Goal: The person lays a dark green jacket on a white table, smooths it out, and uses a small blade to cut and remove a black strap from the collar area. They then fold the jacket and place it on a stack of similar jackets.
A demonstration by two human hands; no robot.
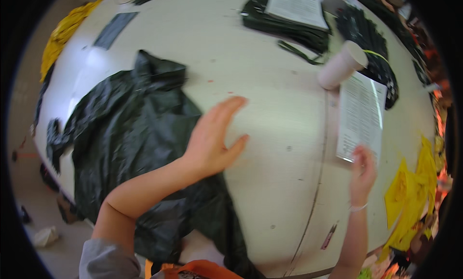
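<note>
A dark green, rubbery-looking hooded jacket (134, 134) lies spread on the pale table (267, 185), its hood pointing away from me. My left hand (211, 143) hovers at its right side, thumb and fingers apart with nothing between them. Farther right, my right hand (362, 176) is blurred, its fingers bent over the lower edge of a printed sheet (361, 114) that looks glossy, as in a plastic sleeve. Whether the fingers grip that edge cannot be told. A white cylinder (342, 65) stands at the sheet's upper left corner.
Folded dark garments (285, 33) with a paper stack (298, 8) on top lie at the back. Beside them is a black bundle (365, 40) with a yellow band. Yellow material (410, 192) hangs at the right edge. A small pen-like item (329, 236) lies near front; a grey strip (115, 29) lies far left.
</note>
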